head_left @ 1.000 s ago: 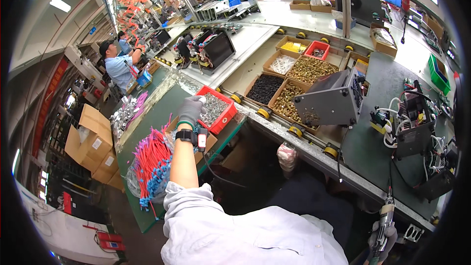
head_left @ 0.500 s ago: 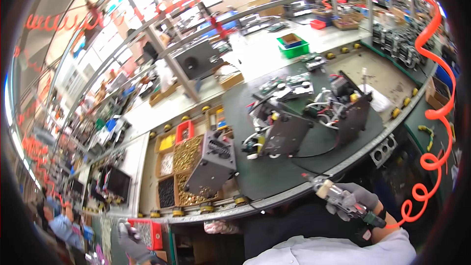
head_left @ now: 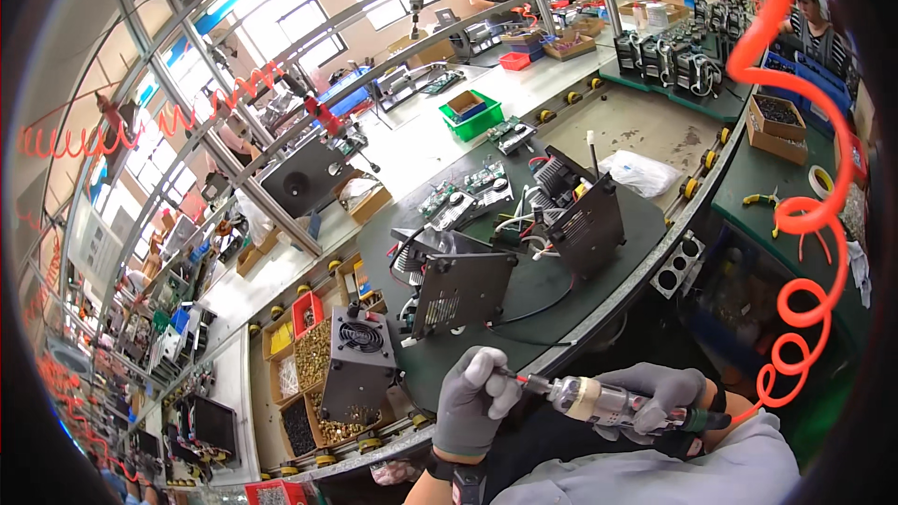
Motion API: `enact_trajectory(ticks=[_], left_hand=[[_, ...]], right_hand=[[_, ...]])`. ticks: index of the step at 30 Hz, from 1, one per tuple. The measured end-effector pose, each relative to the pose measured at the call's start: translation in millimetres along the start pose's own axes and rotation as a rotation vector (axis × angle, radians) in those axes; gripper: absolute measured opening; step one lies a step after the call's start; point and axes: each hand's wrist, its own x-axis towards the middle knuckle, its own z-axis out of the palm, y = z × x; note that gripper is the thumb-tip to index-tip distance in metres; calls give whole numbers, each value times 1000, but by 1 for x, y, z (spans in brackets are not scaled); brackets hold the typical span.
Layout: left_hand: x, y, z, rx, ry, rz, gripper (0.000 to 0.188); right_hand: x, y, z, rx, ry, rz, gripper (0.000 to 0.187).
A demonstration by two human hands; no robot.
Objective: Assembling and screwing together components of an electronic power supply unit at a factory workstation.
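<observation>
My right hand (head_left: 659, 395), in a grey glove, is wrapped round a pneumatic screwdriver (head_left: 589, 399) with a red coiled air hose (head_left: 812, 316) running from its rear end. The tool lies nearly level in front of my body, its bit toward the left. Close by the bit's tip is my gloved left hand (head_left: 475, 397), its fingers curled and pinched together. Whatever those fingers hold is hidden or too small to make out. Beyond the hands, a dark metal housing panel (head_left: 463, 292) with wired parts stands on the green work surface (head_left: 580, 304), beside a second such unit (head_left: 585, 229).
To the left, a dark box with a fan grille (head_left: 360, 355) stands by cardboard trays of brass-coloured fasteners (head_left: 313, 351) and black screws (head_left: 297, 425). Circuit boards (head_left: 468, 192) lie behind the units. A green bin (head_left: 472, 117) is farther back; yellow-handled pliers (head_left: 762, 198) lie at right.
My left hand has come from the red bin at the lower left to the screwdriver's tip. The screwdriver has turned closer to level and shifted slightly left. The view has swung rightward.
</observation>
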Motion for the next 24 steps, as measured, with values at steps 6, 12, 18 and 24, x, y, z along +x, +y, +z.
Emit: enact_trajectory(ticks=[6, 12, 18, 24], left_hand=[[27, -18, 31, 162, 100, -3, 28], [60, -41, 64, 373, 273, -74, 23], [98, -55, 74, 968, 48, 212, 29], [147, -47, 73, 1128, 268, 753, 72]], right_hand=[[-29, 7, -25, 87, 52, -68, 79], [-47, -6, -43, -30, 215, -46, 80], [-61, 0, -71, 65, 420, -325, 71], [-76, 15, -121, 96, 651, -402, 71]])
